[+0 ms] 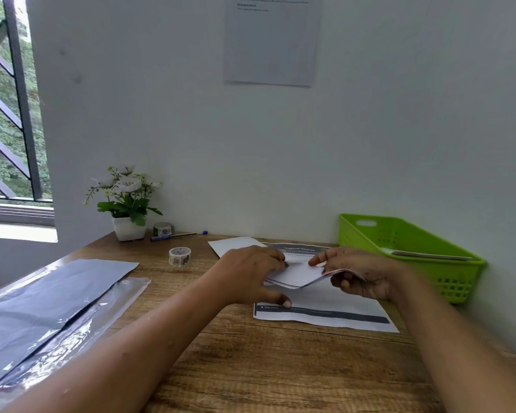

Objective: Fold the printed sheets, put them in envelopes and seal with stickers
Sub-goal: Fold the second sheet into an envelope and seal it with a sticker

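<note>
White folded sheet (296, 276) in left hand (251, 272) and right hand (362, 277) (fingers curled)

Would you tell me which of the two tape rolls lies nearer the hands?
The front roll, alone on the desk left of the left hand; the back roll sits by the plant pot.

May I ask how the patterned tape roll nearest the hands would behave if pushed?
The patterned tape roll lies flat, hole up, so it would probably slide rather than roll on the wooden table. Small and hollow, it is likely light.
</note>
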The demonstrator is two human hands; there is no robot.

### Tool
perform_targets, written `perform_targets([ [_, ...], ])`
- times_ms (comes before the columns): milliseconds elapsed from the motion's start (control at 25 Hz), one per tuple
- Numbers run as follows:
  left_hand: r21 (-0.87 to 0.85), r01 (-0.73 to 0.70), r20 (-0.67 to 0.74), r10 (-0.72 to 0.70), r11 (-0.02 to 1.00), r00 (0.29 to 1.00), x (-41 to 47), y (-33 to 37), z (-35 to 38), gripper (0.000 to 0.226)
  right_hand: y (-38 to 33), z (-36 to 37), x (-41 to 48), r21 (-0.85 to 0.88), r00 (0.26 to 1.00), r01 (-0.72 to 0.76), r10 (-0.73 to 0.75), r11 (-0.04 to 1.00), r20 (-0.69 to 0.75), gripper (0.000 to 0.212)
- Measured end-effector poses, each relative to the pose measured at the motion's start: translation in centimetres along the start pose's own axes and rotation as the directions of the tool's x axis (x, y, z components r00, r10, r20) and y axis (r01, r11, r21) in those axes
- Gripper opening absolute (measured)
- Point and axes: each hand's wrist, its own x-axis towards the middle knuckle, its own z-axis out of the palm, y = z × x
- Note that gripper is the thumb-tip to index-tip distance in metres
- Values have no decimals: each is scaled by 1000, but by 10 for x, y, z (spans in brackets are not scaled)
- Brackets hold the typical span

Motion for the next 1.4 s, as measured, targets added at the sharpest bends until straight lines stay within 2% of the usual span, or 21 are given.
perform_targets([
  [80, -31, -18, -45, 16, 999, 999, 1, 2, 3, 73, -2, 21, 8, -41, 989, 32, -38, 999, -145, 11],
  [160, -45, -24, -66, 21, 999, 998, 1, 2, 4, 70, 0, 38, 20, -137, 938, 92, -132, 986, -322, 11],
  [240, -61, 0, -70, -4, 998, 998, 0, 1, 4, 68, 2, 49, 27, -274, 878, 136, -244, 952, -411, 13],
  [280, -72, 13, -75, -18, 997, 997, 0, 0, 3, 66, 2, 49, 28, -311, 868, 162, -285, 936, -406, 15],
  [360, -99, 23, -92, -32, 995, 995, -1, -5, 3, 61, -2, 41, 22, -264, 893, 243, -321, 933, -314, 20],
  [480, -148, 29, -87, -43, 989, 995, -1, -11, 4, 57, -12, 23, 4, -145, 937, 336, -346, 931, -49, 21],
  [560, -186, 37, -83, -53, 982, 995, -1, -13, 6, 56, -14, 16, -4, -146, 931, 365, -359, 919, 70, 16],
  [640, -223, 46, -92, -68, 974, 993, 0, -14, 6, 54, -13, 15, -4, -177, 918, 396, -387, 901, 87, 11],
  [840, -256, 32, -93, -57, 966, 994, 1, -10, 3, 53, -9, 26, 7, -240, 898, 430, -440, 870, 17, 5],
  [920, -267, 14, -120, -48, 964, 992, 0, -6, 3, 53, -6, 34, 13, -427, 871, 430, -491, 796, -38, 10],
  [1040, -284, -15, -168, -34, 959, 985, 1, -3, 2, 54, 1, 43, 24, -679, 742, 357, -636, 642, -211, 24],
  [1120, -286, -61, -204, 1, 956, 979, 1, 1, 1, 53, 3, 48, 25, -810, 689, 250, -685, 530, -236, 39],
  [1200, -293, -107, -232, 38, 950, 972, 1, 8, 0, 50, 5, 52, 24, -899, 671, 150, -710, 412, -214, 49],
  [1280, -284, -143, -251, 70, 948, 965, 2, 15, 0, 46, 6, 56, 23, -929, 653, 101, -728, 357, -209, 46],
  [1400, -263, -157, -248, 90, 952, 965, 3, 18, 2, 45, 7, 60, 22, -942, 660, 76, -725, 326, -198, 28],
])
